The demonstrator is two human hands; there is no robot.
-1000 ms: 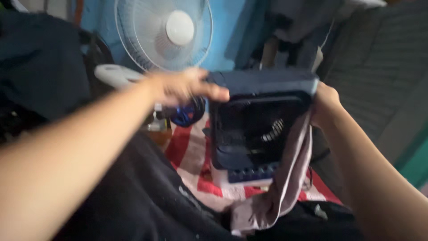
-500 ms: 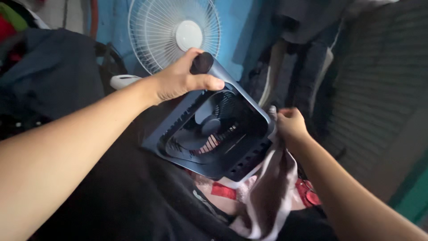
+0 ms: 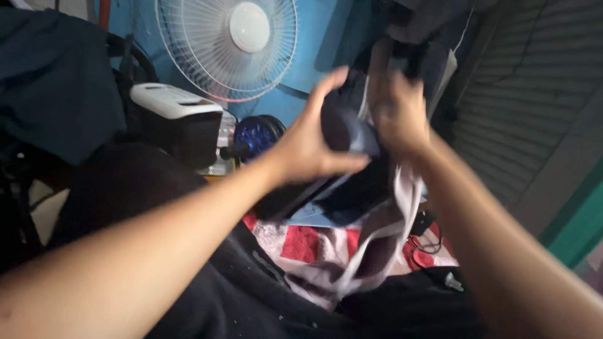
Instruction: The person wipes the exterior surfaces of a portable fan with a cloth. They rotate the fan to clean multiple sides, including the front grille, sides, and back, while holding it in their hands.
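Head view: the left hand [image 3: 308, 147] grips the dark box fan [image 3: 342, 182] at its rounded top corner, thumb across the front, fingers curled behind it, clamped on the housing. The fan tilts steeply, held above a red-and-white cloth [image 3: 301, 242]. The right hand [image 3: 399, 116] presses a pale rag [image 3: 383, 245] against the fan's upper right edge; it is blurred, so whether its fingers are closed cannot be told. The rag hangs below. Behind stands a white fan [image 3: 229, 47].
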